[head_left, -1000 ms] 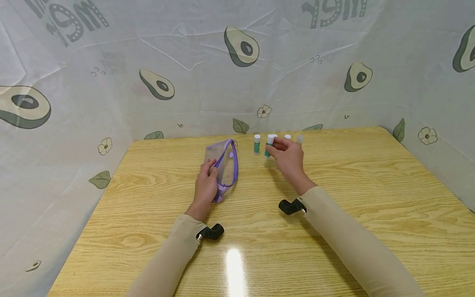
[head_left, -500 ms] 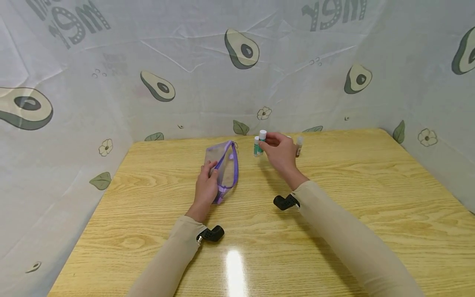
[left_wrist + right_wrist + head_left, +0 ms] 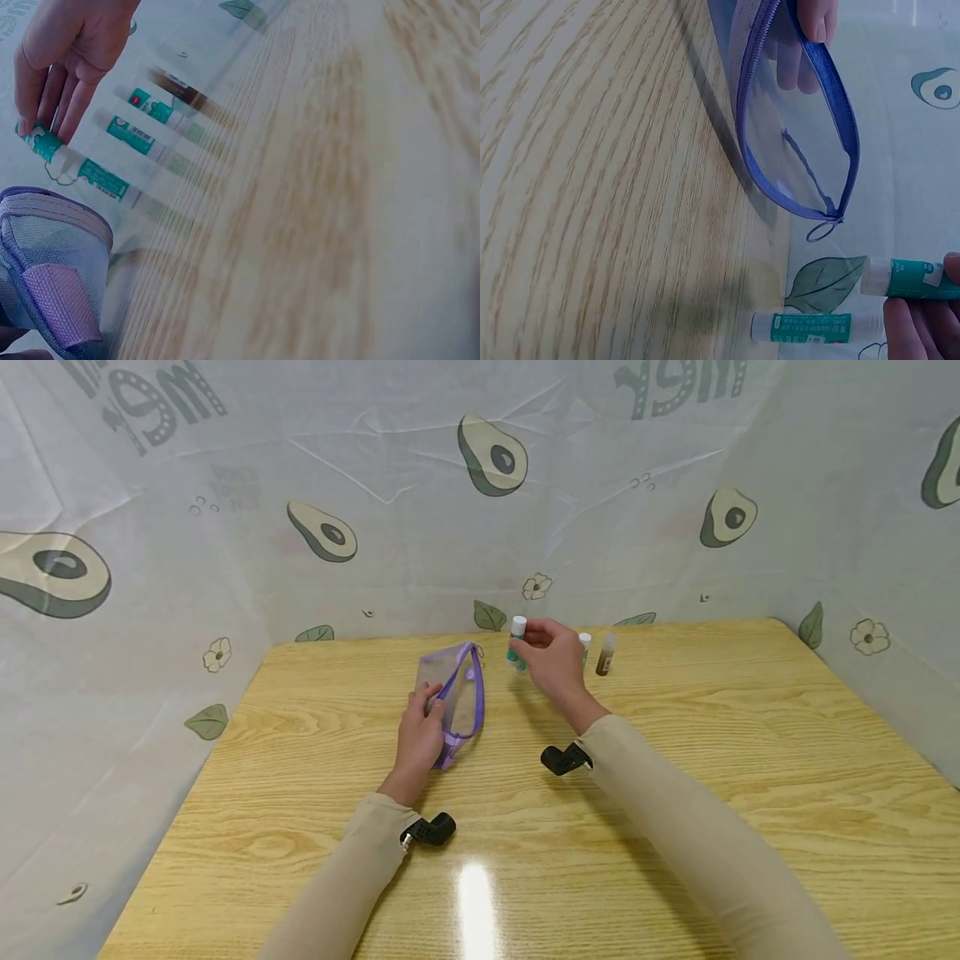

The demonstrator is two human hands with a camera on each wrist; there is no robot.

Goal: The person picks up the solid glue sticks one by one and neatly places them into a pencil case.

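Observation:
My left hand [image 3: 417, 735] grips the near side of a purple-trimmed mesh zip pouch [image 3: 431, 670], thumb at its rim. The pouch stands unzipped, its mouth turned rightward, as the right wrist view [image 3: 851, 142] also shows. Between thumb and fingers, my right hand [image 3: 557, 662] pinches a glue stick [image 3: 518, 625] with green label and white cap, lifted off the table. Just behind it stands another glue stick [image 3: 814, 328], mostly covered in the head view. Two more glue sticks, one [image 3: 131, 135] nearer and one [image 3: 152, 106] farther, stand upright in the left wrist view.
A brown tube with a clear cap [image 3: 604, 658] ends the row on the right. The wooden table [image 3: 300, 860] reaches back to a white avocado-print cloth [image 3: 405, 568] that hangs around it. Black wrist cameras jut out from both sleeves.
My right hand has carried its glue stick leftward and a little up, past the leftmost standing one. The right part of the row has come into sight. My left hand stays on the pouch.

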